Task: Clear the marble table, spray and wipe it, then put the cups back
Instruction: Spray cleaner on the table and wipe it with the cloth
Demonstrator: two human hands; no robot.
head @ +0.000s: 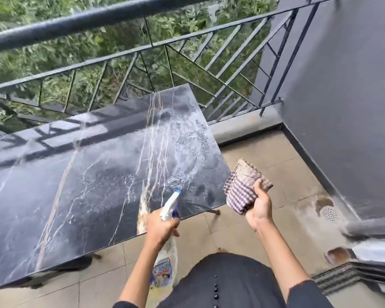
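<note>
- head view: left hand (161, 225) closed around spray bottle (168, 236), nozzle over lower-centre edge of marble table (53, 185).
- right hand (259, 210) clenched on folded checked cloth (242, 187), clear of table, right of centre.
- wet droplets only centre-right; better to mist dry left half too.
- then wipe in overlapping strokes.
- no cups in view.

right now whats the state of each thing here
table: cleared, wet with spray patches, not wiped dry
spray bottle: gripped in left hand, nozzle aimed at table
cloth: folded, held in right hand, off the table
cups: not in view
</note>
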